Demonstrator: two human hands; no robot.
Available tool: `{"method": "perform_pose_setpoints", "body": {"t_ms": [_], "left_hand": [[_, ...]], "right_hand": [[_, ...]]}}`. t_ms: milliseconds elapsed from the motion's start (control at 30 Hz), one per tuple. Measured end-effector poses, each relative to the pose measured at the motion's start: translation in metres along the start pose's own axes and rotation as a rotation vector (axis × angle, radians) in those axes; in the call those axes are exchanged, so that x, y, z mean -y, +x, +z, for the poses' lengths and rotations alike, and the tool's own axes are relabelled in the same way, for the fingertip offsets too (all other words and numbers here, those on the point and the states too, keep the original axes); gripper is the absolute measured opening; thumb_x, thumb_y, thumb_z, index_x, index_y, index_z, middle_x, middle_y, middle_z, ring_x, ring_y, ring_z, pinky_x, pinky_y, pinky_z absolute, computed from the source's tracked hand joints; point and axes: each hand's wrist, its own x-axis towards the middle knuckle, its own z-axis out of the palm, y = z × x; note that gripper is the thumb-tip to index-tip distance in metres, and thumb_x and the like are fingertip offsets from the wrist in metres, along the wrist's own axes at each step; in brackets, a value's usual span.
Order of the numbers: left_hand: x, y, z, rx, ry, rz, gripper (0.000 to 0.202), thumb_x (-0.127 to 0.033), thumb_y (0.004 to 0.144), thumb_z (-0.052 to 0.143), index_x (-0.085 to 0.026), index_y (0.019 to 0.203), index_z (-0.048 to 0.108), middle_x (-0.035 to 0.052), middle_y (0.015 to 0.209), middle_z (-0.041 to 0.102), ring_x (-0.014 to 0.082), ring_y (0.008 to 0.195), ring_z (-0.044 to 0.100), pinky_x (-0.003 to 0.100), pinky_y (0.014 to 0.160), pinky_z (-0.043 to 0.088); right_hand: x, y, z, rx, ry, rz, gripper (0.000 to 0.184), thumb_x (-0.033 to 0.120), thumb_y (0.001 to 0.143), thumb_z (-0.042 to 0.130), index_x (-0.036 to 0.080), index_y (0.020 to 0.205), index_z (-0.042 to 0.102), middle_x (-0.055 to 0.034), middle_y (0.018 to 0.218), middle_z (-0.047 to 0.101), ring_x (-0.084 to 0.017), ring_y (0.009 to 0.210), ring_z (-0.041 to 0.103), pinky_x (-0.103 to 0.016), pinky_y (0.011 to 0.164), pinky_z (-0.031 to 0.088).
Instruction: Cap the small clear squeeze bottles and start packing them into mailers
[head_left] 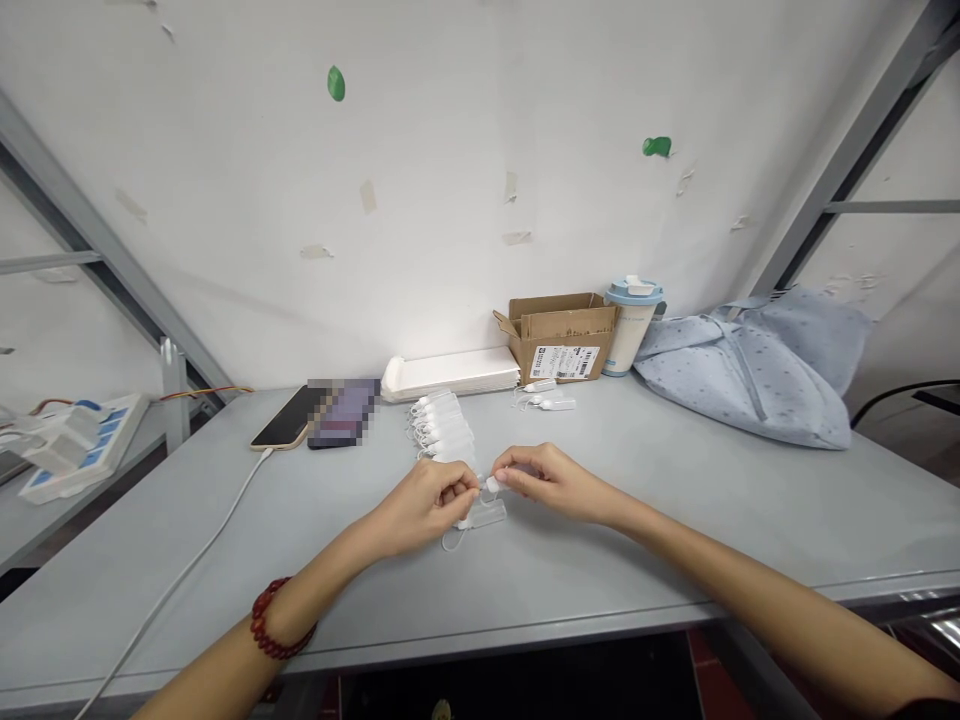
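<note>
My left hand (431, 507) is closed in a pinch; the tiny thing between its fingertips is too small to make out. Close by on the right, my right hand (555, 482) pinches a small white cap (492, 484) between thumb and fingers. The fingertips of both hands nearly meet. Just below them a clear tube (487, 513) with a white end and a thin string loop lies on the grey table (577, 590). Behind my left hand, several similar tubes (444, 425) lie in a row, loops to the left. A few more tubes (556, 404) rest farther right.
Along the wall stand a long white box (454, 370), an open cardboard box (562, 340) and a lidded cup (631, 330). A blue cloth bag (742, 375) lies at the right. Two phones, one black (283, 418), and a charging cable (202, 560) occupy the left.
</note>
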Motion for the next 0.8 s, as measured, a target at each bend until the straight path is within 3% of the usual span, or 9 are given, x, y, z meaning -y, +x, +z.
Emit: {"method": "perform_pose_setpoints", "body": {"t_ms": [467, 633, 800], "left_hand": [[-0.003, -0.002, 0.001, 0.001, -0.042, -0.001, 0.017, -0.024, 0.081, 0.048, -0.014, 0.076, 0.060, -0.0002, 0.059, 0.061, 0.0090, 0.053, 0.051, 0.018, 0.050, 0.037], [-0.004, 0.000, -0.005, 0.063, -0.247, -0.090, 0.018, -0.030, 0.080, 0.051, -0.013, 0.075, 0.058, -0.0009, 0.058, 0.059, 0.0070, 0.046, 0.046, 0.019, 0.047, 0.036], [-0.003, 0.004, -0.015, 0.085, -0.382, -0.096, 0.030, -0.035, 0.083, 0.048, -0.012, 0.066, 0.057, -0.0015, 0.054, 0.055, 0.0059, 0.042, 0.043, 0.020, 0.048, 0.037]], "right_hand": [[0.000, 0.000, 0.003, 0.011, 0.055, 0.010, 0.026, 0.036, 0.087, 0.046, 0.014, 0.083, 0.060, 0.0042, 0.059, 0.045, -0.007, 0.053, 0.039, -0.020, 0.052, 0.032], [0.005, 0.000, 0.000, 0.012, 0.087, 0.002, 0.030, 0.039, 0.087, 0.045, 0.014, 0.082, 0.060, 0.0035, 0.060, 0.047, -0.008, 0.054, 0.041, -0.020, 0.053, 0.033], [0.010, 0.000, -0.005, 0.015, 0.148, 0.004, 0.035, 0.043, 0.088, 0.042, 0.014, 0.080, 0.059, 0.0027, 0.060, 0.046, -0.008, 0.054, 0.042, -0.021, 0.053, 0.035]]}}
